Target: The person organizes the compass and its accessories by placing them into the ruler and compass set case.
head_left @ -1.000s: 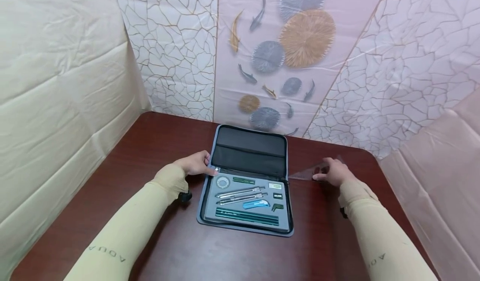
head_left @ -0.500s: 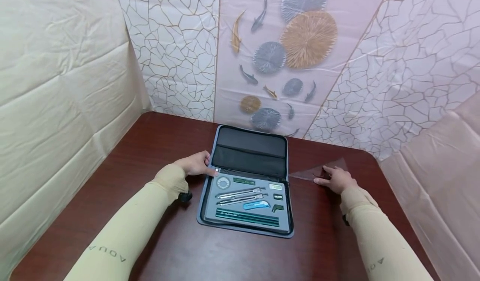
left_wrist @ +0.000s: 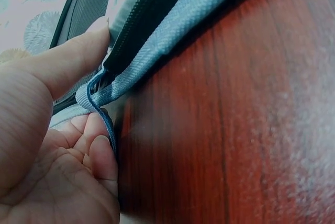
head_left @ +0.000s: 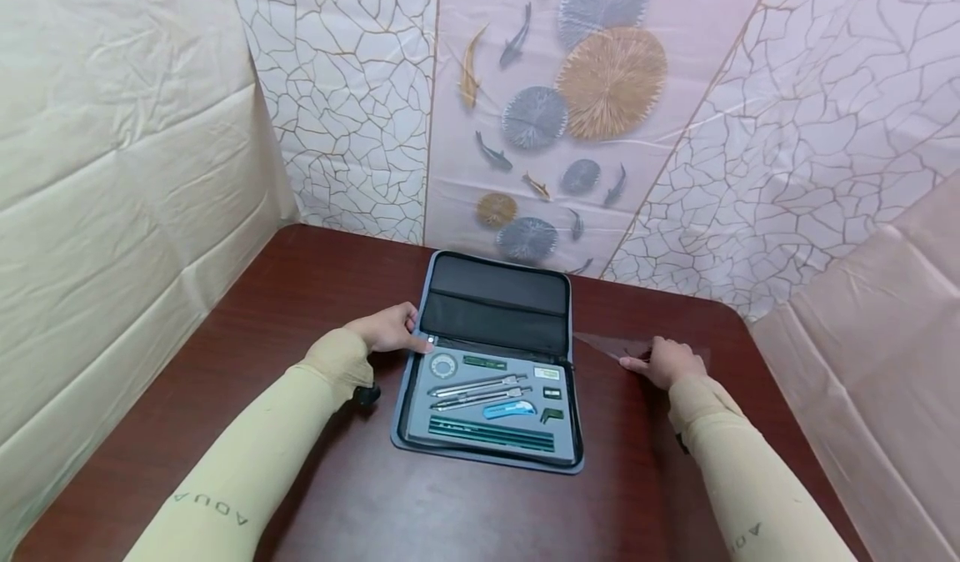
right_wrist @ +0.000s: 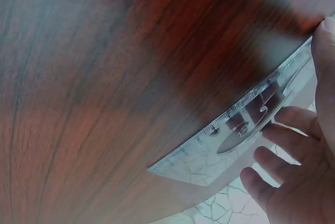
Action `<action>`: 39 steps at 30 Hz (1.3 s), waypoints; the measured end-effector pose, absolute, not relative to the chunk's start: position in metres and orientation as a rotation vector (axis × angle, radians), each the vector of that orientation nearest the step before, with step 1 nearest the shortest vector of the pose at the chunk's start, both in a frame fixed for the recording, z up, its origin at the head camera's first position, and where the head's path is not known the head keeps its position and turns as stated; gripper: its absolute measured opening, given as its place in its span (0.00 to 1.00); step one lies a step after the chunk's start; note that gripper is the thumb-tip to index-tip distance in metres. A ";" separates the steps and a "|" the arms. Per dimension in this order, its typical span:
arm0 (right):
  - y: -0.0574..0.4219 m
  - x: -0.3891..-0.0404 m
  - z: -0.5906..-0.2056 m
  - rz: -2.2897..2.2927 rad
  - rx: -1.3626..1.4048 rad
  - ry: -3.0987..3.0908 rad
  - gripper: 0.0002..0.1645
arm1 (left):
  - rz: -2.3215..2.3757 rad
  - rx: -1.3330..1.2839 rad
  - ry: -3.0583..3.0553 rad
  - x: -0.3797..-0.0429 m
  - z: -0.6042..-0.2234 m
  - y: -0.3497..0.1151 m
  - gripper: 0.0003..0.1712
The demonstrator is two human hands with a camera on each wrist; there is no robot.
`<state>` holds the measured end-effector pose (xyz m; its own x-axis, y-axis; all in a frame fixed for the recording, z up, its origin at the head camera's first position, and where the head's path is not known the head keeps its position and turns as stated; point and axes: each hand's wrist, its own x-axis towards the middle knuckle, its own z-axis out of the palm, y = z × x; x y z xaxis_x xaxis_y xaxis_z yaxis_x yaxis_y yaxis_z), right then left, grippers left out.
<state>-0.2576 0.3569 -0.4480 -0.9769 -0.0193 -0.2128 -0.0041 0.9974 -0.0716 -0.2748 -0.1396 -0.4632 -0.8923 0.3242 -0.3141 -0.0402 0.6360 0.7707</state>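
Right hand point(head_left: 670, 362) pinched the clear set square point(right_wrist: 230, 116), thumb on the scale edge near one end, index and middle fingertips at the curved cutout; the other two fingers were bent just beside it. The set square ran out from the thumb and fingers, narrow tip towards the case, low over the table point(head_left: 450, 512); contact with the wood, cannot tell. It was right of the case near the hinge end; whether the tip touched the case, cannot tell.

Left hand point(head_left: 386, 328) gripped the left edge of the zip case point(head_left: 495, 312) at the hinge, thumb on top, fingers curled below, by a dark blue strap point(left_wrist: 94, 92). Case lay spread, lid away from the person. Grey tray point(head_left: 418, 416) held two silver compasses point(head_left: 477, 386), blue cutter point(head_left: 510, 410), green pencils point(head_left: 491, 434), round white disc point(head_left: 443, 367), eraser point(head_left: 547, 373).
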 end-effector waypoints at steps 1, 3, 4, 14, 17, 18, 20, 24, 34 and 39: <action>0.356 -0.256 -0.447 -0.090 -0.015 2.915 0.59 | 1.156 0.224 2.435 -0.275 -0.464 -0.140 0.30; 0.353 -0.254 -0.447 -0.067 -0.012 2.914 0.58 | 1.149 0.224 2.439 -0.275 -0.464 -0.140 0.30; 0.351 -0.253 -0.447 -0.058 -0.007 2.914 0.58 | 1.146 0.222 2.441 -0.276 -0.464 -0.140 0.30; 0.342 -0.242 -0.428 -0.088 0.069 2.787 0.44 | 1.150 0.207 2.429 -0.279 -0.469 -0.138 0.30; 0.348 -0.242 -0.423 -0.105 0.074 2.775 0.41 | 1.153 0.203 2.424 -0.279 -0.471 -0.138 0.30; 0.350 -0.243 -0.423 -0.115 0.077 2.777 0.41 | 1.153 0.200 2.424 -0.279 -0.471 -0.138 0.30; 0.356 -0.244 -0.423 -0.130 0.079 2.783 0.42 | 1.154 0.196 2.422 -0.278 -0.469 -0.138 0.30; 0.367 -0.246 -0.424 -0.168 0.048 2.823 0.47 | 1.151 0.195 2.424 -0.277 -0.466 -0.138 0.30; 0.378 -0.250 -0.426 -0.221 0.041 2.795 0.54 | 1.161 0.187 2.425 -0.276 -0.465 -0.138 0.30; 0.375 -0.253 -0.426 -0.165 0.016 2.779 0.57 | 1.164 0.182 2.426 -0.277 -0.464 -0.139 0.30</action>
